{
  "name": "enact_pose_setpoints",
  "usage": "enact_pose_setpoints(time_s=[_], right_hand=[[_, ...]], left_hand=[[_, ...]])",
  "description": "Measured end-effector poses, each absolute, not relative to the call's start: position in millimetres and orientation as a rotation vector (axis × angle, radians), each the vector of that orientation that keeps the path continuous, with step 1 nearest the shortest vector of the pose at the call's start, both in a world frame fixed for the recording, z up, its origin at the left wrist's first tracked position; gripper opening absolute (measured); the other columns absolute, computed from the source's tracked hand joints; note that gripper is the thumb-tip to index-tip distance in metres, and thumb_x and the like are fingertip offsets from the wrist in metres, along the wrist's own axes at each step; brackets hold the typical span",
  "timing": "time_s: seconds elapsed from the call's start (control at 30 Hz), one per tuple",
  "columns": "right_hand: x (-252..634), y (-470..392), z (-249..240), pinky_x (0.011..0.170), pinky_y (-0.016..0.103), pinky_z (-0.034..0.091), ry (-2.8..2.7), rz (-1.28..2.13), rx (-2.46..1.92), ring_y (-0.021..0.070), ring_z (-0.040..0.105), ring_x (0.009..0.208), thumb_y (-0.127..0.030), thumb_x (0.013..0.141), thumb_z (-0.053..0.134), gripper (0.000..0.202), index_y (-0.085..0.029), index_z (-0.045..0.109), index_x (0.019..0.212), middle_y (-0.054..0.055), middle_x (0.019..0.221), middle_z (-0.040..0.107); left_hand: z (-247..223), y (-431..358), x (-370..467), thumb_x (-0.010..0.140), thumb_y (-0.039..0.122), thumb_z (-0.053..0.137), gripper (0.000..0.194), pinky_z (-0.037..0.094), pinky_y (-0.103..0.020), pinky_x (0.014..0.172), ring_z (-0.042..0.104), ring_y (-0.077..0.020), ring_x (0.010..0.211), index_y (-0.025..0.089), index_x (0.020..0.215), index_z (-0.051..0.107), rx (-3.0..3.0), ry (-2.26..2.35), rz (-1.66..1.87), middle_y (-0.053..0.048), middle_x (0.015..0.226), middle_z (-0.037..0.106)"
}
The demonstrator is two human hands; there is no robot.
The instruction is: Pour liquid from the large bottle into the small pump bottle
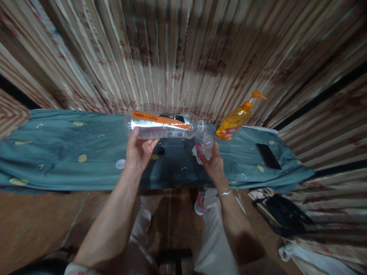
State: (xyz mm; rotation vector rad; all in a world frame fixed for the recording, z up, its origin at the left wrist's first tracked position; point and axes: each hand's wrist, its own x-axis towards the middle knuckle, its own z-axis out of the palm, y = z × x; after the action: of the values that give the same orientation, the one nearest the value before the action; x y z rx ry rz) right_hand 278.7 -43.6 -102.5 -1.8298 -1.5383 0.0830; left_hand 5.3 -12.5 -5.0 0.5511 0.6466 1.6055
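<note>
My left hand (140,151) is wrapped under a large clear plastic bottle (163,125) with an orange, black and silver label. The bottle lies sideways in the air, its open neck pointing right. My right hand (213,162) grips a smaller clear bottle (205,143) with pink marks, tilted just below that neck. The two mouths are close together; whether they touch I cannot tell. A crumpled white tissue (197,156) shows beside the small bottle. A small black cap (161,151) and a whitish round lid (120,164) lie on the cloth near my left hand.
An orange pump bottle (233,121) of yellow liquid stands at the back right of the table with its green-blue cloth (63,152). A black phone (268,156) lies on the right. Pleated curtains (172,57) hang behind. A black bag (283,214) is on the floor at right.
</note>
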Motion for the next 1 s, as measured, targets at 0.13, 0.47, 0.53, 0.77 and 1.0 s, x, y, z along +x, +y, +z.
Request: enact_pose_setpoints(time_s=[0.13,0.47,0.53,0.77,1.0], right_hand=[[278.3,-43.5,-101.6,0.090,0.042,0.060,-1.546,0.057,-1.836,0.0357,0.076,0.111,-0.044,0.090,0.065,0.083,-0.002,0.037,0.156,0.027,0.130,0.073],[277.3,-42.8,-102.3,0.090,0.043,0.060,-1.559,0.040,-1.832,0.0355,0.075,0.111,-0.041,0.089,0.066,0.075,-0.004,0.044,0.151,0.026,0.128,0.074],[276.7,-43.3,-101.5,0.089,0.042,0.061,-1.561,0.053,-1.822,0.0346,0.076,0.109,-0.039,0.089,0.066,0.073,-0.006,0.045,0.150,0.024,0.126,0.075],[277.1,-42.4,-101.5,0.093,0.042,0.060,-1.556,0.028,-1.769,0.0332,0.074,0.114,-0.035,0.087,0.066,0.065,-0.008,0.051,0.144,0.023,0.129,0.073],[275.9,-42.6,-98.5,0.084,0.038,0.060,-1.554,0.085,-1.776,0.0316,0.078,0.100,-0.035,0.087,0.068,0.061,-0.009,0.052,0.140,0.019,0.112,0.078]], left_hand=[[-5.2,-13.1,5.1,0.072,0.044,0.087,0.045,0.058,-0.044,0.108,0.067,-0.0320,0.131,0.021,0.108,0.074,0.535,0.632,1.611,-0.010,0.132,0.075],[-4.9,-13.6,4.2,0.073,0.044,0.085,0.041,0.058,-0.044,0.107,0.067,-0.0320,0.131,0.021,0.105,0.072,0.507,0.641,1.607,-0.011,0.129,0.076],[-4.7,-14.2,4.1,0.074,0.043,0.085,0.040,0.058,-0.043,0.107,0.067,-0.0315,0.131,0.022,0.106,0.072,0.499,0.644,1.607,-0.011,0.129,0.076],[-4.8,-16.6,4.5,0.075,0.044,0.085,0.045,0.057,-0.044,0.109,0.066,-0.0325,0.132,0.020,0.110,0.071,0.479,0.648,1.607,-0.014,0.132,0.075],[-5.5,-16.3,4.7,0.074,0.043,0.085,0.046,0.057,-0.045,0.109,0.065,-0.0327,0.134,0.021,0.111,0.069,0.460,0.671,1.609,-0.013,0.132,0.075]])
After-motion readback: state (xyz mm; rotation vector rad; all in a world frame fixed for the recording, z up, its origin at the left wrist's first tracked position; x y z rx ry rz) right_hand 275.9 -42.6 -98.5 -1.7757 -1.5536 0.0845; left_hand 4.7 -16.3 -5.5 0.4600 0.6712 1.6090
